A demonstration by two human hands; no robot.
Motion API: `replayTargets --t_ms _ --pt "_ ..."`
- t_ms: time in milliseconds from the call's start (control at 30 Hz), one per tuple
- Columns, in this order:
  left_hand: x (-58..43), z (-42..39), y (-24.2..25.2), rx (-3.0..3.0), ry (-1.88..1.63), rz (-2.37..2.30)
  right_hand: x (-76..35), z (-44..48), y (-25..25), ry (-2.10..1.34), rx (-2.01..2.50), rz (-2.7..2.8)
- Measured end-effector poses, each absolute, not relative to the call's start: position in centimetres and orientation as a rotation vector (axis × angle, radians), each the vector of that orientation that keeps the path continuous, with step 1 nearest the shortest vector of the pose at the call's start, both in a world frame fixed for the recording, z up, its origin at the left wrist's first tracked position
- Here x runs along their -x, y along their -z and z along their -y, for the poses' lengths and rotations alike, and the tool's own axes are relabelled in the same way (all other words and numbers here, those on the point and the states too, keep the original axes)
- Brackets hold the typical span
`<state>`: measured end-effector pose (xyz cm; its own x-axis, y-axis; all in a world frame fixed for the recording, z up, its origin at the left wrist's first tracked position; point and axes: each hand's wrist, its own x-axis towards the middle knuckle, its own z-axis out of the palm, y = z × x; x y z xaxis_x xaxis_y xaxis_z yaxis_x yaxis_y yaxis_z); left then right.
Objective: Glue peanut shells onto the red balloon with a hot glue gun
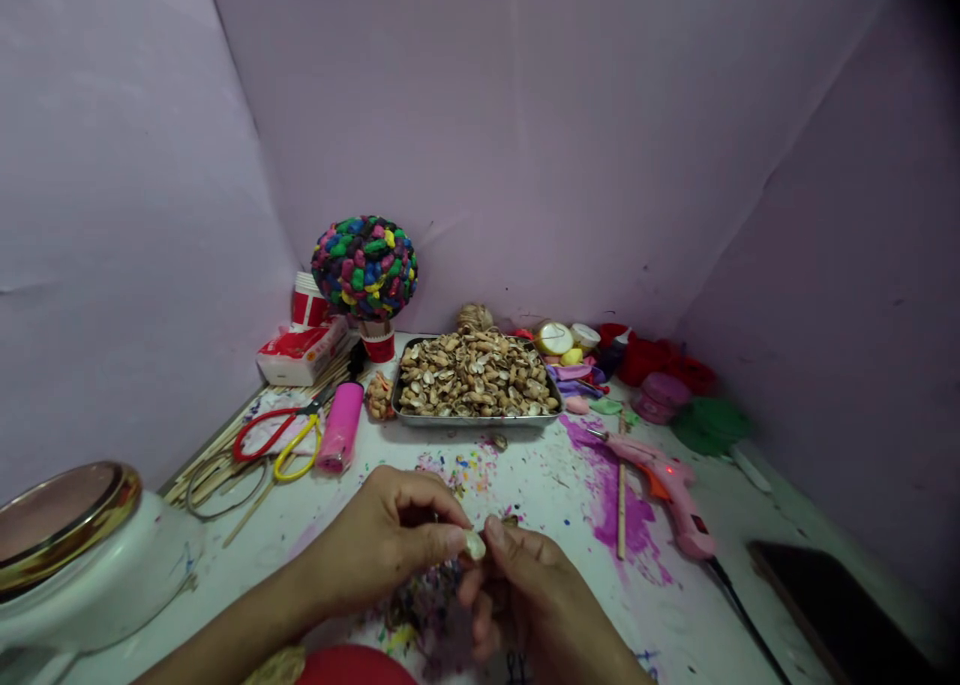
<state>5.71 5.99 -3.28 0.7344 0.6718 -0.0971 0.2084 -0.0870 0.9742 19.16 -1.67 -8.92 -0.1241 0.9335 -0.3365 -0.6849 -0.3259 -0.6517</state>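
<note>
A pale peanut shell half [474, 545] is pinched between my two hands, its hollow inside partly facing me. My left hand [409, 530] grips it by thumb and forefinger. From the other side, my right hand [536, 585] closes its thumb and fingertips at the shell's edge. A red rounded thing [352, 667] shows at the bottom edge, with a tan shell-like patch [276, 667] beside it. Beyond the hands stands a metal tray [480, 422] heaped with peanut shells [472, 370].
Rightward lie a pink glue gun [667, 485] with its red light lit, a stick [621, 495] and a dark phone-like slab [840, 610]. Leftward are scissors [289, 435], a pink tube [341, 427], a white appliance [112, 575] and a colourful ball-topped model [365, 265].
</note>
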Motion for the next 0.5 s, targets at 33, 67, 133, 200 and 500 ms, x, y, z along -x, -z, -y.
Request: replayTargets --t_ms 33,67,133,200,500 --pt "-5.7 -6.0 3.3 -1.661 -0.447 -0.726 -19.1 1.8 8.8 -1.689 0.883 0.443" --pt "-5.7 -6.0 3.3 -1.672 -0.444 -0.736 -19.1 1.9 8.6 -1.654 0.907 0.479" --pt "-5.7 -5.9 3.3 -1.689 -0.431 -0.76 -19.1 2.1 8.3 -1.591 0.933 0.533" --pt "-5.8 -5.9 3.2 -1.69 -0.432 -0.792 -19.1 2.2 7.9 -1.538 0.94 0.545" --pt "-6.1 -6.1 3.2 -1.558 -0.474 -0.875 -18.8 0.8 7.7 -1.291 1.02 0.589"
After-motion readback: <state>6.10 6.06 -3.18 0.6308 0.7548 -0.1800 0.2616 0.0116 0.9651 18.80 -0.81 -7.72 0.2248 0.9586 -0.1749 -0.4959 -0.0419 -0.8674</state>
